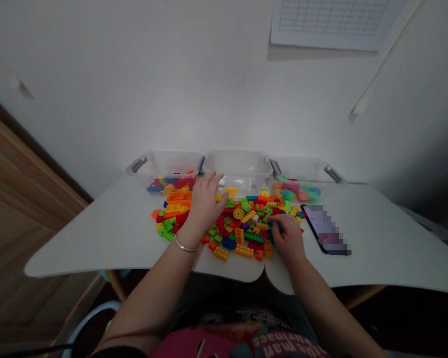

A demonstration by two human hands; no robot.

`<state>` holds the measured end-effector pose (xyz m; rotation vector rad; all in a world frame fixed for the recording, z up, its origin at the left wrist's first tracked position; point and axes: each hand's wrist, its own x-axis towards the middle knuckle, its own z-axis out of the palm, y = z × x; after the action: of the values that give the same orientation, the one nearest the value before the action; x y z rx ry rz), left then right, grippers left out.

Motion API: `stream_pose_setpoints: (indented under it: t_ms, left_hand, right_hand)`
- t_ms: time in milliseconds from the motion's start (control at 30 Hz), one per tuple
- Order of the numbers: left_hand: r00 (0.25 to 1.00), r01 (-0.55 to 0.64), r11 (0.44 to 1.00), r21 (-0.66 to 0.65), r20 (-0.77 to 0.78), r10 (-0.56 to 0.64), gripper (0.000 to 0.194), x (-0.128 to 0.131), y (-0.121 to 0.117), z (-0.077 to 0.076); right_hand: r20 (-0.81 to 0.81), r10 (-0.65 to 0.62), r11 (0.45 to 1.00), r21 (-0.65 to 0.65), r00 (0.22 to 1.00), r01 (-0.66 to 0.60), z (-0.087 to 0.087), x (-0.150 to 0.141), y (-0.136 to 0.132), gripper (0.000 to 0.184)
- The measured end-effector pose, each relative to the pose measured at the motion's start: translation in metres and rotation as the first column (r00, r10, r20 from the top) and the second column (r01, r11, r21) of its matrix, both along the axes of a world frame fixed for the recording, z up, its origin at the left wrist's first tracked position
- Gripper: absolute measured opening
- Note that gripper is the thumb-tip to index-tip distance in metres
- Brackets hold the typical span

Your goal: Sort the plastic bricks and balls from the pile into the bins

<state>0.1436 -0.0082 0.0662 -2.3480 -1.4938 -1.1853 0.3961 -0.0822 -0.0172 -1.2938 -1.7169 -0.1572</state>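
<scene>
A heap of loose toy building bricks (242, 236) in yellow, orange, red, green and blue lies on the white table. My left hand (206, 201), with a silver bangle at the wrist, is over the heap's left part, near the front of the middle bin. Its fingers are stretched forward and slightly apart, with nothing seen in them. At the heap's right edge, my right hand (289, 237) has its fingers closed around a blue brick (276, 227), which they partly cover.
Three clear plastic bins stand along the wall. The left bin (171, 161) and right bin (302, 166) hold coloured pieces; no pieces show inside the middle bin (239, 161). A phone (324, 231) lies right of the heap. The table's front edge (231, 277) is close to my body.
</scene>
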Motion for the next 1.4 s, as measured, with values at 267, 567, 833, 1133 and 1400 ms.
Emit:
stream_pose_setpoints:
  t_ms: [267,567,833,1133,1400]
  left_hand:
    - [0.973,0.041,0.995,-0.091,-0.221,-0.06,0.049,0.001,-0.077,-0.042]
    - [0.941,-0.035,0.996,-0.081,-0.339,0.005,0.063,0.0,-0.088,-0.063]
    - [0.938,-0.082,0.994,-0.065,-0.343,0.055,0.059,-0.002,-0.086,-0.065]
    - [0.944,-0.072,0.995,-0.075,-0.328,0.044,0.065,0.004,-0.086,-0.067]
    - [0.948,-0.093,0.991,-0.1,-0.313,0.057,0.059,0.004,-0.084,-0.068]
  right_hand:
    - [-0.02,-0.007,1.0,-0.018,1.0,0.007,0.001,-0.002,0.0,0.02]
    - [-0.018,0.0,0.999,-0.051,1.0,-0.001,-0.001,-0.003,0.002,0.02]
    - [0.045,0.023,0.997,-0.079,0.999,-0.019,0.008,-0.01,0.002,0.023]
    - [0.213,0.166,0.97,-0.211,0.963,-0.121,0.043,-0.044,0.02,0.026]
    - [0.345,0.214,0.949,-0.297,0.914,-0.11,0.052,-0.065,0.038,0.032]
